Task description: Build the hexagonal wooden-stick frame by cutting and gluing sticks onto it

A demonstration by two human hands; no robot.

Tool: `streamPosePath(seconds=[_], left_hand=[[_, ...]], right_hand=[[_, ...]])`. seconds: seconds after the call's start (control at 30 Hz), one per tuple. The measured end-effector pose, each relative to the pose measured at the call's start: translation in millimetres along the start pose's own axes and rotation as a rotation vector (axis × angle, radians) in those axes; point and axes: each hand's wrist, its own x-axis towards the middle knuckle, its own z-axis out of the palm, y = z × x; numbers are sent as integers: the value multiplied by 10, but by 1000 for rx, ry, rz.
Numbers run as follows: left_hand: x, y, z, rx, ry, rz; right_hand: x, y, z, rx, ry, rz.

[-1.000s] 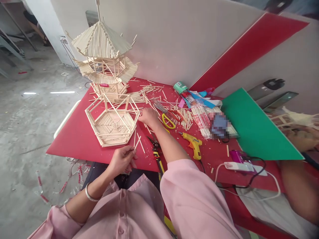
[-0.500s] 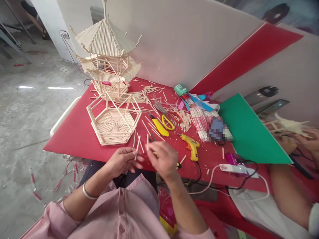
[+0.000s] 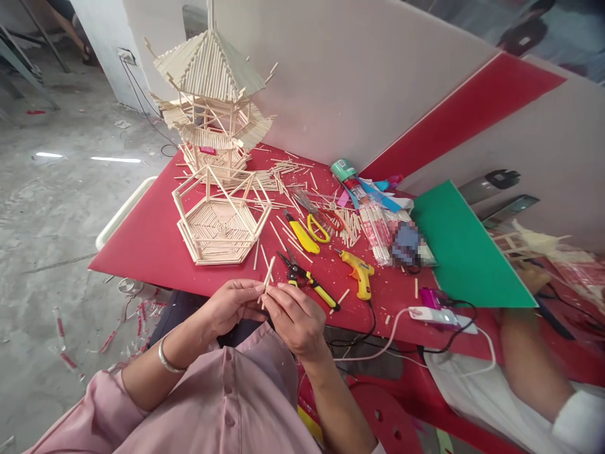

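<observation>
Just off the table's front edge, my left hand pinches a thin wooden stick that tilts up to the right. My right hand is closed, its fingertips meeting the left ones at a second stick, mostly hidden by the fingers. Black-and-yellow pliers lie right behind my right hand. Beyond my hands sits a hexagonal stick frame with a woven-looking floor. Behind it rises a tiered stick pagoda with slatted roofs.
On the red table lie a yellow glue gun, a yellow utility knife, scissors, loose sticks and bagged sticks. A power strip with cables and a green board are at right, beside another person's arm.
My right hand has come left and down with its stick, meeting the stick in my left hand. The pliers it partly covered now show. The camera view has shifted slightly.
</observation>
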Motion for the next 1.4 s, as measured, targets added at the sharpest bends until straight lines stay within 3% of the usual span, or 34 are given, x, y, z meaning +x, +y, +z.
streamPosePath(seconds=[0.13, 0.23, 0.33, 0.43, 0.8, 1.4], left_hand=[[3, -55, -1, 56, -7, 90], [-1, -77, 29, 172, -19, 155], [-35, -69, 58, 257, -38, 173], [-90, -19, 62, 227, -54, 137], [-190, 133, 6, 169, -54, 97], [-284, 154, -78, 268, -34, 243]], right_hand=[[72, -71, -60, 172, 69, 137], [201, -56, -104, 329, 140, 549], [364, -3, -76, 606, 1, 800], [499, 29, 0, 785, -29, 821], [600, -48, 63, 813, -42, 883], [706, -198, 121, 799, -33, 851]])
